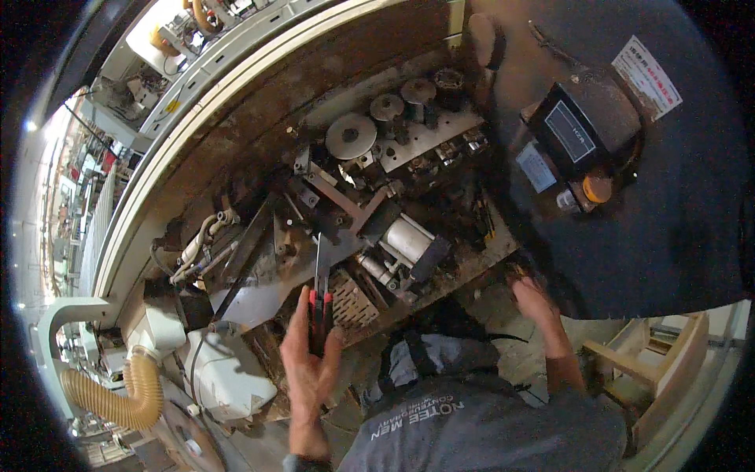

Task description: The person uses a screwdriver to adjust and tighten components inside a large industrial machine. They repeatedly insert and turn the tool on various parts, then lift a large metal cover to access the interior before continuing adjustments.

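My left hand (308,358) is closed around the red-and-black handle of a utility knife (320,295). Its narrow silver blade points away from me, over the dark, greasy machine bed. Just beyond the blade are metal brackets and a dark flat plate (334,248). A slotted metal block (354,303) lies to the right of the knife handle. My right hand (536,300) reaches to the near right corner of the machine bed (472,279). Its fingertips are in shadow there, and whether they hold anything is hard to make out.
A silver cylinder (406,241) sits mid-machine, with round metal wheels (351,136) behind it. At right hangs a dark panel (676,236) carrying a black box (586,126) and an orange knob (597,189). A ribbed tan hose (110,397) curves at left; a wooden stand (661,366) is at lower right.
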`<control>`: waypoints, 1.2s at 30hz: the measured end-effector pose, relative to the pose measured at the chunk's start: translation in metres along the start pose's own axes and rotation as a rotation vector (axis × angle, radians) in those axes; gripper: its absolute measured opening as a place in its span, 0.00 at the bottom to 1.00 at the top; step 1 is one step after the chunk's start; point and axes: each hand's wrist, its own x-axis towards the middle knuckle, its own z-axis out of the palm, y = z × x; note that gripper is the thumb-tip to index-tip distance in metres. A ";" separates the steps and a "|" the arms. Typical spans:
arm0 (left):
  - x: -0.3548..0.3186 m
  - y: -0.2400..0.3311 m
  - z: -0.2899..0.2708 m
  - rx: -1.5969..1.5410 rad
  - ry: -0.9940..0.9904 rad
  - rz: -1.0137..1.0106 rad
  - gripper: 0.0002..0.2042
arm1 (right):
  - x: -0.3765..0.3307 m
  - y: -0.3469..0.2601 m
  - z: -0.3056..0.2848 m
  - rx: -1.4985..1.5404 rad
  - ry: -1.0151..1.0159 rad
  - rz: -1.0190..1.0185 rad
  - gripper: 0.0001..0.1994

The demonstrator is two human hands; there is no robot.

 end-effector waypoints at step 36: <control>0.291 0.108 0.093 1.352 -0.473 0.379 0.10 | 0.256 -0.204 -0.012 1.675 -0.158 0.200 0.11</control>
